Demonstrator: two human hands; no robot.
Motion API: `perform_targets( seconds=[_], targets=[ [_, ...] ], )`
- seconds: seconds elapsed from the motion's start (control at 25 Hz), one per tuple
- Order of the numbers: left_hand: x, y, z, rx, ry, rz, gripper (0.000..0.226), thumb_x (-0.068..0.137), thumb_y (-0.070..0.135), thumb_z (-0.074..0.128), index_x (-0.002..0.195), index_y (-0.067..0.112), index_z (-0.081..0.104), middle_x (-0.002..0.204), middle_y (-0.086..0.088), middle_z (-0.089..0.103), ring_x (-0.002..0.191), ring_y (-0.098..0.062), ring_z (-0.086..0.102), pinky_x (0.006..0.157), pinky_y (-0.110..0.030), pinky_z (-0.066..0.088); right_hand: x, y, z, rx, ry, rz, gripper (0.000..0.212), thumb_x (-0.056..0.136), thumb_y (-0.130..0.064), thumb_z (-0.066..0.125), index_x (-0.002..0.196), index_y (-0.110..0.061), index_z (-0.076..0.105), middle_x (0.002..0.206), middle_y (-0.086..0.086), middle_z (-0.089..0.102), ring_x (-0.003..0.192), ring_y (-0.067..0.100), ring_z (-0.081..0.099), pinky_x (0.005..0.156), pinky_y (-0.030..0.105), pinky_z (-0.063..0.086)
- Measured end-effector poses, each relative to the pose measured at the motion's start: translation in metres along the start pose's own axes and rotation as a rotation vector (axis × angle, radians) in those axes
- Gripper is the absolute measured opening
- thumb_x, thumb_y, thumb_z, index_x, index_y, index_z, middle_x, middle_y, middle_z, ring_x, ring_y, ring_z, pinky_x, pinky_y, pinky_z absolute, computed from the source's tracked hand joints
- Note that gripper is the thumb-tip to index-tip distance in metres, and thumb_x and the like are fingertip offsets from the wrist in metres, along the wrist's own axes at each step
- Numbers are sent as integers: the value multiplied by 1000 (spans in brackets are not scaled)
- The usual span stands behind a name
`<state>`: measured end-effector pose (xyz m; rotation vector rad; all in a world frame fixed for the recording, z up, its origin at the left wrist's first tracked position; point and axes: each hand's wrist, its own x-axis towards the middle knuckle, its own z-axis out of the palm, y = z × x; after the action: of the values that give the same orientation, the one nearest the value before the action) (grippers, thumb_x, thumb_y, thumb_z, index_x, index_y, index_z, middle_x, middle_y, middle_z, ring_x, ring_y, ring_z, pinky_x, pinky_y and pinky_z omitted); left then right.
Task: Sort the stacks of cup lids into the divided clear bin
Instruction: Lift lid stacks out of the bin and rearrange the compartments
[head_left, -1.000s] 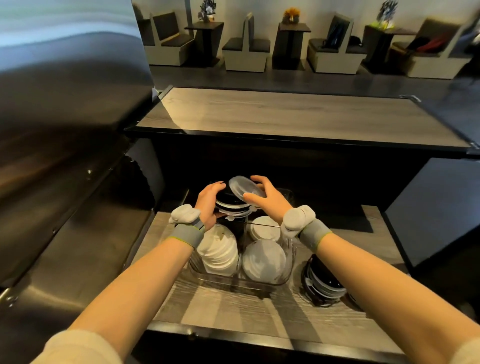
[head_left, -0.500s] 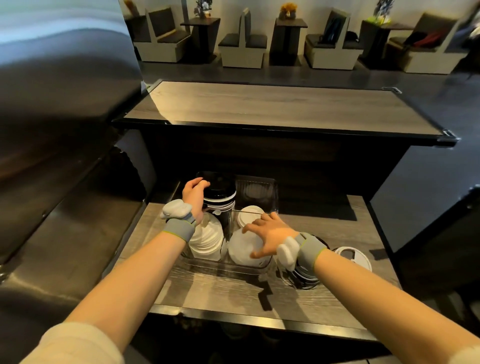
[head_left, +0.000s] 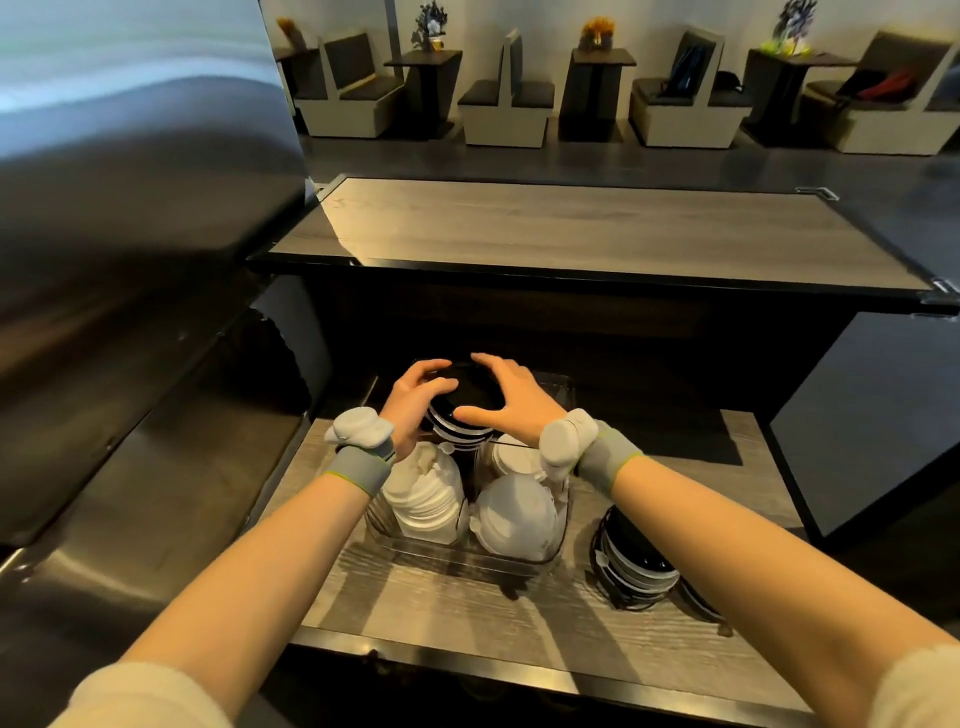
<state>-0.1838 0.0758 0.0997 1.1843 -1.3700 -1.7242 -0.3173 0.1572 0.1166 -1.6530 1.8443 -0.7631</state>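
Observation:
The divided clear bin sits on the lower wooden shelf. Its near compartments hold two stacks of white lids; a third white stack lies behind the right one. In the far left compartment stands a stack of black lids. My left hand cups that stack's left side and my right hand presses on its right and top, fingers spread. Another black lid stack rests on the shelf right of the bin.
A stainless steel appliance fills the left side, close to my left arm. A raised wooden counter overhangs the back of the shelf. Dark panels stand at the right. Booth seats and tables line the far wall.
My right hand left the near white stack and moved up to the black stack in the bin's far left compartment, joining my left hand there. The view shifted slightly.

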Motion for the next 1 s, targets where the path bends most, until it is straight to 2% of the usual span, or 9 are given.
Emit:
perform_targets(
  seconds=[0.08, 0.16, 0.28, 0.44, 0.56, 0.64, 0.76, 0.88, 1.0],
  targets=[
    [3, 3, -4, -59, -29, -22, 22, 95, 21, 50, 117, 23, 55, 112, -9, 59, 108, -26, 56, 81, -37, 50, 14, -2, 7, 19, 1, 17, 69, 85, -38, 64, 143, -20, 31, 142, 10, 41, 132, 25, 35, 109, 34, 31],
    [7, 3, -9, -131, -50, -59, 30, 98, 32, 43, 126, 24, 51, 125, -8, 57, 116, -26, 55, 81, -38, 50, 28, -1, 11, 91, 58, 35, 64, 85, -40, 63, 140, -20, 36, 138, 11, 46, 131, 26, 39, 110, 36, 35],
    [19, -1, -20, -149, -41, -63, 41, 99, 33, 42, 138, 21, 45, 135, -7, 53, 121, -26, 53, 80, -38, 51, 44, 2, 15, 208, 58, 84, 59, 86, -43, 59, 138, -23, 38, 141, 10, 46, 132, 26, 41, 111, 39, 35],
    [28, 3, -30, -162, -30, -41, 35, 99, 18, 44, 133, 17, 48, 106, -1, 61, 93, -15, 59, 73, -31, 49, 58, -2, 20, 455, 50, 132, 51, 92, -34, 53, 139, -19, 39, 142, 11, 46, 132, 25, 43, 107, 32, 35],
    [39, 6, -47, -164, 72, -52, 33, 93, 8, 47, 124, 15, 54, 106, -8, 57, 86, -18, 56, 64, -28, 47, 66, -2, 17, 559, 86, 187, 47, 92, -29, 53, 137, -19, 41, 137, 14, 47, 128, 28, 46, 100, 30, 37],
    [47, 10, -63, -181, 209, -28, 35, 90, 5, 46, 123, 12, 56, 106, -8, 55, 91, -21, 54, 62, -27, 44, 71, 3, 17, 339, 38, 222, 51, 89, -30, 57, 137, -21, 40, 136, 14, 47, 127, 29, 46, 98, 32, 37],
    [54, 17, -81, -175, 303, 6, 37, 91, 5, 44, 125, 12, 55, 99, -2, 55, 89, -17, 52, 61, -25, 41, 77, 8, 27, -197, -171, 180, 61, 83, -36, 63, 137, -21, 38, 136, 13, 45, 127, 31, 45, 99, 36, 40],
    [59, 18, -84, -143, 274, -28, 41, 89, 7, 46, 129, 13, 54, 111, -5, 50, 101, -23, 46, 65, -28, 40, 83, 13, 46, -461, -270, 152, 67, 82, -45, 63, 139, -21, 36, 139, 11, 42, 125, 34, 45, 102, 41, 40],
    [60, 15, -81, -64, 190, -21, 39, 90, 8, 47, 127, 16, 55, 115, -4, 50, 105, -21, 45, 66, -27, 41, 87, 19, 55, -659, -340, 106, 65, 87, -49, 55, 143, -23, 34, 146, 14, 37, 133, 36, 37, 114, 42, 22]
  ],
)
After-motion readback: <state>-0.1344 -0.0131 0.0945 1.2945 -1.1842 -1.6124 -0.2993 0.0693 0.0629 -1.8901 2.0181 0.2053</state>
